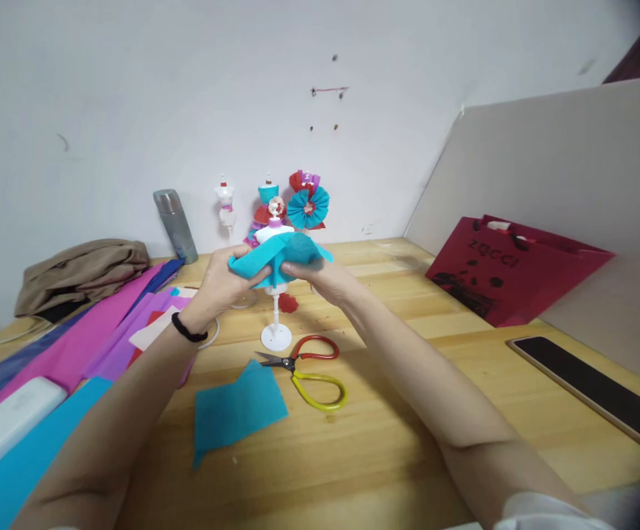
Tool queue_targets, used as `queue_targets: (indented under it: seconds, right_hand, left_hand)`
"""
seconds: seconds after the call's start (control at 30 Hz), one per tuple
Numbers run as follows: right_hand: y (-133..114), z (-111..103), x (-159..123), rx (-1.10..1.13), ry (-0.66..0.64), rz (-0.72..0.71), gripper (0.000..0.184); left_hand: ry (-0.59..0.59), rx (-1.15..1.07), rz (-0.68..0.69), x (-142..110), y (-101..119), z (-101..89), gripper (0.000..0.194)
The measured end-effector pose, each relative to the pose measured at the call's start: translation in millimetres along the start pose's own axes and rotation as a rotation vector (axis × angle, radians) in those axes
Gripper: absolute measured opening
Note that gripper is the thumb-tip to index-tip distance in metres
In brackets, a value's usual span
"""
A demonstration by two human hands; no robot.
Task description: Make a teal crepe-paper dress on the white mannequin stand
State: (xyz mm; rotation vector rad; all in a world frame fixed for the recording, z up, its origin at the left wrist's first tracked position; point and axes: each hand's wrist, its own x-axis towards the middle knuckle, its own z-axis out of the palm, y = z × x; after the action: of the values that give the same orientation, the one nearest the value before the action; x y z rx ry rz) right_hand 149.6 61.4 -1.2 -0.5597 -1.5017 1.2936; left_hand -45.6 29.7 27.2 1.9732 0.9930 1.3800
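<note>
A small white dress form [275, 234] stands upright on a thin post with a round base. Both hands press a piece of blue crepe paper [297, 246] around its torso. My left hand [224, 280] pinches the paper's left side, with a black band on the wrist. On the other side, my right hand [322, 278] grips the paper with its thumb near the middle. Scissors [292, 362] with one red and one yellow handle lie open below the stand. Beside them rests a cut blue crepe paper piece [239, 405].
Behind are several dressed forms [268, 193] and a grey flask [174, 224]. Coloured sheets [93, 324], a brown cloth [82, 272] and a white box [13, 427] lie left. A red paper bag [512, 265] and a phone [590, 390] are right. A partition [563, 162] bounds that side.
</note>
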Motion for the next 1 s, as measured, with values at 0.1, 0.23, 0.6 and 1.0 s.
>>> queue_targets:
  seconds: [0.1,0.23,0.6,1.0]
  right_hand:
    - [-0.7,-1.6,0.0,0.012,-0.005,-0.006,0.049]
    - [-0.1,-3.2,0.1,0.015,0.011,0.000,0.047]
    - [-3.2,1.6,0.1,0.043,0.021,0.000,0.048]
    - [-2.6,0.5,0.4,-0.004,0.042,0.002,0.044]
  left_hand:
    - [-0.007,0.032,0.009,1.1,-4.2,-3.1,0.031]
    - [-0.012,0.023,0.000,1.6,-8.5,-7.3,0.030]
    - [-0.013,-0.005,0.034,2.5,-2.2,-4.0,0.029]
    - [-0.049,0.012,0.015,2.1,-7.5,-5.6,0.028]
